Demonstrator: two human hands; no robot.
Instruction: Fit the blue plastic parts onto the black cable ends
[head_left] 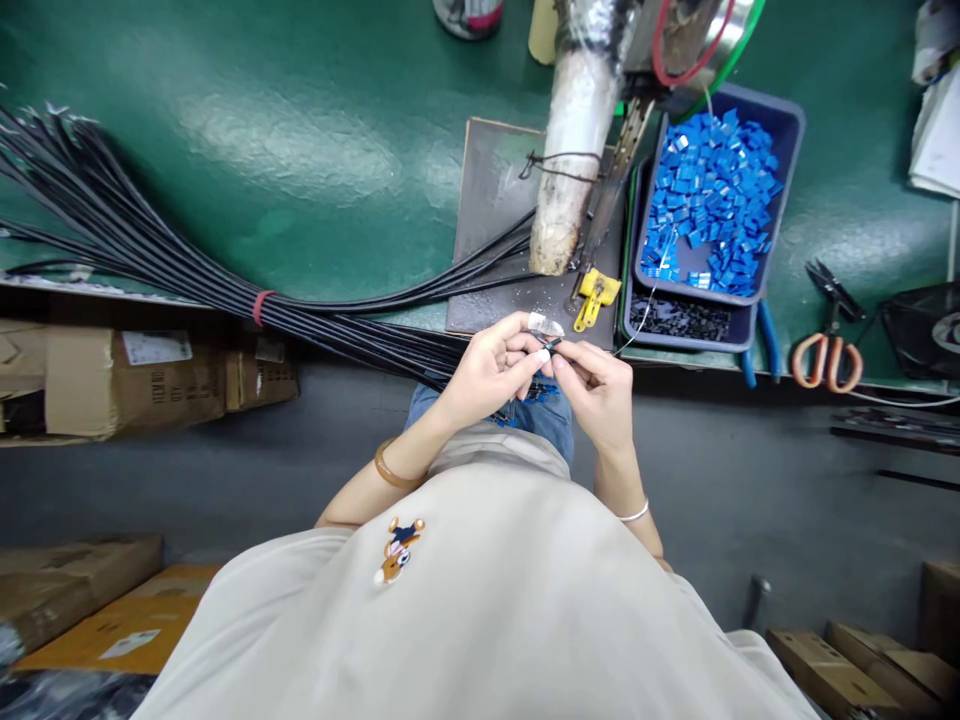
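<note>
My left hand [501, 362] is closed, with thumb and fingers pinching the end of a black cable [553, 346]; white tape wraps one fingertip. Opposite it, my right hand [598, 388] is closed too, its thumb and forefinger meeting the left fingertips at the same cable end. What exactly the right fingers pinch is small and partly hidden. A bundle of black cables [360, 338], tied with a red band [260, 307], runs from the left to beneath my left hand. Blue-tipped ends [536, 392] show below my hands, over my lap.
A soldering station with a white wrapped tube [574, 150] stands over a dark board [499, 165], beside a yellow clip [596, 298]. To the right are a bin of blue connectors [799, 130], a lower bin of black parts [739, 340], blue-handled pliers [769, 340] and orange-handled scissors [826, 362].
</note>
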